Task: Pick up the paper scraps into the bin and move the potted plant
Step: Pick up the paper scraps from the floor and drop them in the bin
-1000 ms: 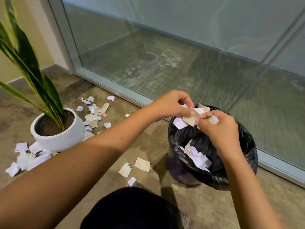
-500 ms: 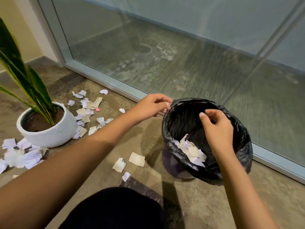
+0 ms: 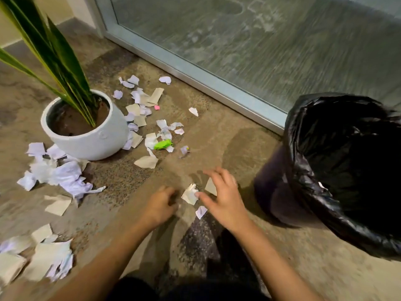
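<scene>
You are on the gathering step, both hands down at the floor [image 3: 217, 135] over the nearest scraps. Your left hand [image 3: 159, 205] has its fingers curled toward the floor; blur keeps me from telling whether it holds anything. Your right hand [image 3: 223, 197] is spread, fingers apart, its thumb at a crumpled white scrap [image 3: 189, 194], with a tan scrap [image 3: 210, 186] under its fingers and a small white scrap [image 3: 201, 211] just near of it. I judge the next move is to close on these three and carry them right to the black-lined bin [image 3: 347, 170].

Farther left, the potted plant [image 3: 86, 127] stands unmoved, ringed by a pile of white scraps [image 3: 58, 172] on its near side, more loose scraps [image 3: 147, 105] and a green piece [image 3: 163, 144] to its right.

Half a second ago your hands were at the bin's rim, emptied; now they are low and left of it.
</scene>
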Action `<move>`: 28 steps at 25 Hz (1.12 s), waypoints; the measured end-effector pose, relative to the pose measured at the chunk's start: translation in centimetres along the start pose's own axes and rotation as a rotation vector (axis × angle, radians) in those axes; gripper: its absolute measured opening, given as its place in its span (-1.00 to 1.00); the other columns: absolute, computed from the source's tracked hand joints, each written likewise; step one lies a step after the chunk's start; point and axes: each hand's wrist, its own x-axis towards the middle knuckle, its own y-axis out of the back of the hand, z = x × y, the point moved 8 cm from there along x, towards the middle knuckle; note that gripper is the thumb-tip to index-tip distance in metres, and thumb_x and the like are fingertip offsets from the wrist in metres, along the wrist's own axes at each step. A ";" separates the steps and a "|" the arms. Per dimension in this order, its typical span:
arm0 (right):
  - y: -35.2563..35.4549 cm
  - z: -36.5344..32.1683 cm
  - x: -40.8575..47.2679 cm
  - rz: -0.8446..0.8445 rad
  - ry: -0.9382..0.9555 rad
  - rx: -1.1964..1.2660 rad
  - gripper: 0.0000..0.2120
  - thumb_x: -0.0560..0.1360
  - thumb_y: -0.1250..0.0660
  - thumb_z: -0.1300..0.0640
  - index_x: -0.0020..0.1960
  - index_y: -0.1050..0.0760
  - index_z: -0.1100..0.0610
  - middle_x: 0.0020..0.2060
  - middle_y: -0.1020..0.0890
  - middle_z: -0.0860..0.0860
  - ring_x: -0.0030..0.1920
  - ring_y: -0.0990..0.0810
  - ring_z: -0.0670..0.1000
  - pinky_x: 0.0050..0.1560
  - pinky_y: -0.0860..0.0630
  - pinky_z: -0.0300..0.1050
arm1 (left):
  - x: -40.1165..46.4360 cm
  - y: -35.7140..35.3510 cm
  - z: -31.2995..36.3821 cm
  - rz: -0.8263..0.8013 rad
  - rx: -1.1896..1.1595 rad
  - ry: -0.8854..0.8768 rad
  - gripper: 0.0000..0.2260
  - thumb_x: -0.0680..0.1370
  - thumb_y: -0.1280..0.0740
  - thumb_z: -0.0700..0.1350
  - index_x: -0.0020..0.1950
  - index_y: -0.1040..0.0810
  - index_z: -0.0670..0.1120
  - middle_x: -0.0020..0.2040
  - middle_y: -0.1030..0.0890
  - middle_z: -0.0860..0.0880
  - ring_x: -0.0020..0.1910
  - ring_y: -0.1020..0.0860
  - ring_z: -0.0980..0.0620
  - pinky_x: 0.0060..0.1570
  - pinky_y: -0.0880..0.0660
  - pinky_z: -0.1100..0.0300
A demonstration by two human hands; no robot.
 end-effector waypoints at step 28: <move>-8.8 6.4 -0.7 -0.248 -0.192 -0.208 -0.64 0.42 -0.41 0.26 0.19 -0.55 0.04 0.29 -0.37 0.03 0.12 -0.49 0.05 0.14 -0.43 -0.23 | 9.1 5.9 -2.7 0.130 0.617 -0.392 -0.68 0.52 -0.33 -0.17 0.27 -0.56 0.02 0.34 -0.44 -0.12 0.25 -0.38 -0.24 0.27 -0.33 -0.01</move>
